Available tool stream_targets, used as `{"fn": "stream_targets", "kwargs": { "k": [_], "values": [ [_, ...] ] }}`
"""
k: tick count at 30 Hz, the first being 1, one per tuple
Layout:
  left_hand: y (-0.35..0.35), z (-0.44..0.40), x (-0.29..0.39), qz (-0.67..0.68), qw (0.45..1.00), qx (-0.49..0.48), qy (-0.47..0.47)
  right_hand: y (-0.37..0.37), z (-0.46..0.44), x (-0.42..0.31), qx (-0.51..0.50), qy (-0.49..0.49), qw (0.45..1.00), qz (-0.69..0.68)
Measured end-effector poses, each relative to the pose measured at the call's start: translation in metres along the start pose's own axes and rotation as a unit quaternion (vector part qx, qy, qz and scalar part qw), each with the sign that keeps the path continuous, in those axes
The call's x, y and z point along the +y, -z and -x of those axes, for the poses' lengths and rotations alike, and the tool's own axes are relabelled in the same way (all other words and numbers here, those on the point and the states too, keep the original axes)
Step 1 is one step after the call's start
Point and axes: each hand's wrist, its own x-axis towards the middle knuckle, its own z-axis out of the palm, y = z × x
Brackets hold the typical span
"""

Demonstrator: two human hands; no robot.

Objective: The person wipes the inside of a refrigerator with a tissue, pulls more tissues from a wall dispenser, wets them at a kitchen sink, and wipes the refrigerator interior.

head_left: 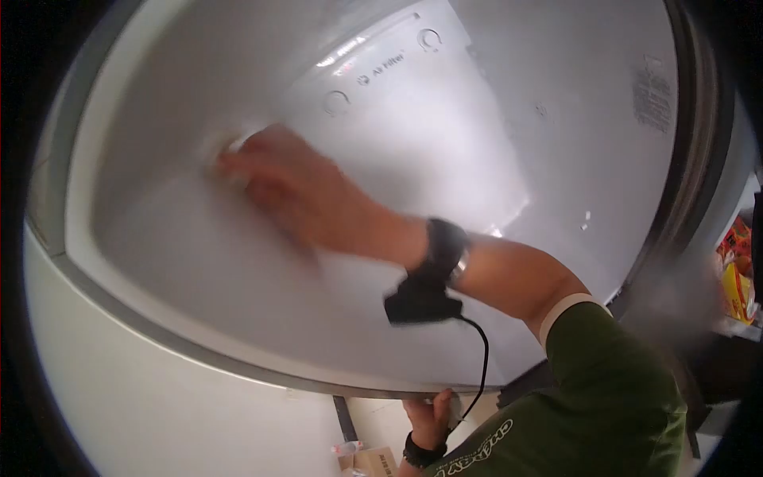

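My right hand (286,187) is pressed against the inner wall of a white refrigerator compartment (199,278), near its left side. Motion smears the fingers, which are closed on a small whitish cloth (222,163); its outline is too blurred to be sure of its kind. A black strap (447,248) with a dark device and cable circles that wrist. Below the compartment's front edge is my left hand (429,417), its fingers curled around something pale that is partly hidden. A black band is on the left wrist too.
An air filter panel (381,75) with printed words is on the compartment's back wall. A printed label (652,99) is on the right wall. Colourful packets (739,278) are at the far right, and a cardboard box (369,461) is below.
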Motion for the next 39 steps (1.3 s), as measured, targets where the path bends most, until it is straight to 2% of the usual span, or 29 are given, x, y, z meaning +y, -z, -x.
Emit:
{"fn": "stream_targets", "kwargs": {
  "k": [2,4,6,7,8,9,10,12,13,15,17,19,21,22,24,25,28,30,31,33,35,37,39],
  "values": [
    [-0.001,0.003,-0.008,0.013,1.0,-0.002,-0.013,0.009,0.019,-0.044,-0.024,0.09,0.996,0.011],
    [-0.002,0.003,-0.011,0.084,0.996,0.002,-0.011,0.021,0.062,-0.068,-0.09,0.062,0.993,-0.05],
    [-0.006,0.002,0.0,0.209,0.976,0.005,0.059,0.041,0.122,-0.088,-0.141,0.029,0.989,-0.038],
    [-0.001,0.004,-0.011,0.163,0.986,-0.018,0.037,0.053,0.15,-0.099,-0.16,0.03,0.987,-0.016],
    [0.003,0.006,-0.021,0.117,0.992,-0.038,0.012,0.058,0.191,-0.1,-0.158,-0.081,0.981,-0.08],
    [0.008,0.008,-0.032,0.073,0.996,-0.056,-0.015,0.065,0.222,-0.096,-0.205,-0.13,0.969,-0.041],
    [0.005,0.004,-0.02,0.079,0.996,-0.033,0.003,0.068,0.239,-0.095,-0.252,-0.177,0.951,-0.003],
    [-0.005,-0.006,0.006,0.097,0.994,0.051,0.02,0.067,0.237,-0.098,-0.179,-0.123,0.975,0.045],
    [-0.005,-0.006,0.004,0.086,0.995,0.055,0.005,0.069,0.231,-0.097,-0.143,-0.09,0.983,0.073],
    [-0.006,-0.005,-0.005,0.075,0.996,0.051,-0.024,0.059,0.196,-0.085,-0.169,-0.083,0.98,0.062],
    [-0.004,-0.002,-0.013,0.093,0.995,0.018,-0.008,0.045,0.137,-0.077,-0.136,-0.011,0.988,0.068],
    [0.0,-0.005,-0.012,0.08,0.997,-0.002,-0.004,0.026,0.09,-0.073,-0.057,-0.051,0.995,0.065],
    [0.001,-0.009,0.005,0.01,0.999,0.012,-0.031,0.026,0.094,-0.076,-0.044,-0.069,0.992,0.094],
    [0.001,-0.011,0.008,0.026,0.999,0.023,-0.035,0.023,0.104,-0.077,-0.038,-0.077,0.991,0.105],
    [-0.001,-0.013,0.009,0.062,0.996,0.049,-0.038,0.037,0.157,-0.081,-0.079,-0.153,0.977,0.128],
    [0.0,-0.013,0.01,0.06,0.997,0.04,-0.033,0.043,0.193,-0.084,-0.094,-0.227,0.958,0.152],
    [0.002,-0.015,0.013,0.05,0.999,0.011,-0.019,0.079,0.323,-0.097,-0.166,-0.476,0.848,0.164],
    [0.002,-0.015,0.011,0.079,0.994,0.018,-0.067,0.101,0.334,-0.119,-0.117,-0.638,0.753,0.108],
    [0.001,-0.014,0.01,0.095,0.991,0.022,-0.087,0.107,0.333,-0.122,-0.032,-0.649,0.756,0.082],
    [0.001,-0.001,-0.005,0.276,0.946,0.004,-0.167,0.126,0.315,-0.132,0.148,-0.659,0.737,0.028],
    [0.006,0.015,-0.008,0.287,0.93,-0.094,-0.212,0.148,0.306,-0.14,0.186,-0.637,0.748,0.035],
    [0.006,0.007,0.007,0.126,0.922,-0.27,-0.248,0.158,0.29,-0.157,0.18,-0.62,0.761,0.057],
    [-0.021,0.01,0.008,0.089,0.904,-0.396,-0.135,0.15,0.271,-0.174,0.218,-0.606,0.765,0.02]
  ]
}}
